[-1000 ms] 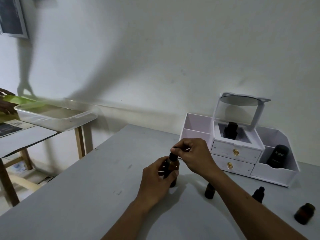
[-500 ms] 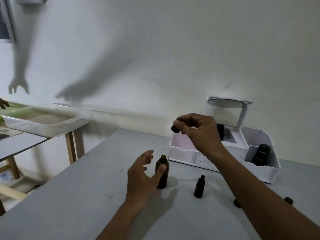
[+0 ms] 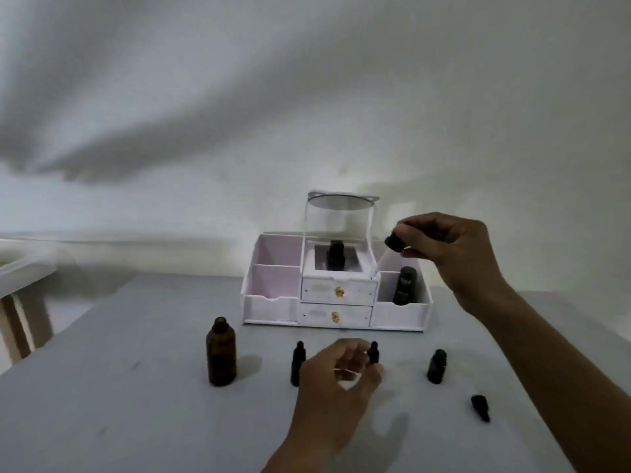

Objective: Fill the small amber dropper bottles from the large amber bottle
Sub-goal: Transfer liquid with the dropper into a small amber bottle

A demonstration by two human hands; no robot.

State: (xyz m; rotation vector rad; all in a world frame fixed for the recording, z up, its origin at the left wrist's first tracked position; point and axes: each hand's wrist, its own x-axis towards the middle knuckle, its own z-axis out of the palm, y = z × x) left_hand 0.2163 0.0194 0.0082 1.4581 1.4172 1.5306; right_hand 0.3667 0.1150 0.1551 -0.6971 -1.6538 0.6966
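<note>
The large amber bottle (image 3: 221,352) stands uncapped on the grey table (image 3: 119,404), left of centre. My right hand (image 3: 450,250) is raised above the organiser's right side, pinching the black cap (image 3: 394,242). Near the middle of the table my left hand (image 3: 336,377) hovers with fingers apart, close around a small dropper bottle (image 3: 374,352); I cannot tell if it touches it. Another small dropper bottle (image 3: 298,362) stands just left of that hand. A third small bottle (image 3: 437,366) stands to the right, and a black dropper cap (image 3: 480,407) lies on its side beyond it.
A white organiser (image 3: 336,297) with two gold-knobbed drawers and a tilted mirror (image 3: 341,201) stands at the back against the wall. It holds a dark bottle (image 3: 336,255) in the middle and a black container (image 3: 404,285) on the right. A second table's edge (image 3: 24,264) shows at far left.
My right hand unscrewed the cap from the large bottle and carried it up to the right. My left hand let go of the large bottle and moved right to a small dropper bottle.
</note>
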